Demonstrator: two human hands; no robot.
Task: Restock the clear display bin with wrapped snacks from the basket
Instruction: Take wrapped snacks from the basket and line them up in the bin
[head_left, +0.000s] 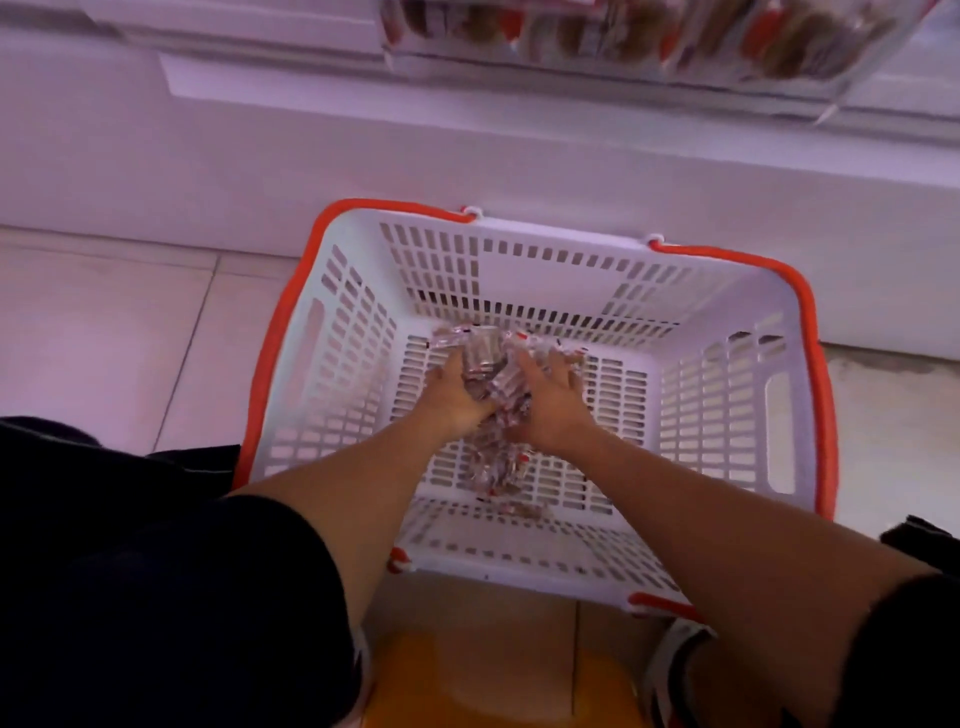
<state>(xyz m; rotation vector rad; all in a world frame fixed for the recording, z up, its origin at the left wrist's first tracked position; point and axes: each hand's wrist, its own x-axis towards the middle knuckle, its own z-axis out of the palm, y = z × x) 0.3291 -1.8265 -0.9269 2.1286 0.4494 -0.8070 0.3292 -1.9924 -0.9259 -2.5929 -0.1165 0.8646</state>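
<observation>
Down inside the white slotted plastic basket with orange handles (727, 405), I've got both arms stretched forward, left hand (457, 395) and right hand (550, 410) cupped around a heap of clear-wrapped red-and-brown snacks (493, 374), fingers curled in. Up top, the clear plastic display bin (649, 47) is blurry.

A shop: a plastic shopping basket (524, 270) on tiles below a snack-filled display bin (649, 36)

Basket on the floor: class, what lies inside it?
Inside the white basket lies a small pile of wrapped snacks. The left hand and right hand gather the pile, hiding the snacks beneath them.
</observation>
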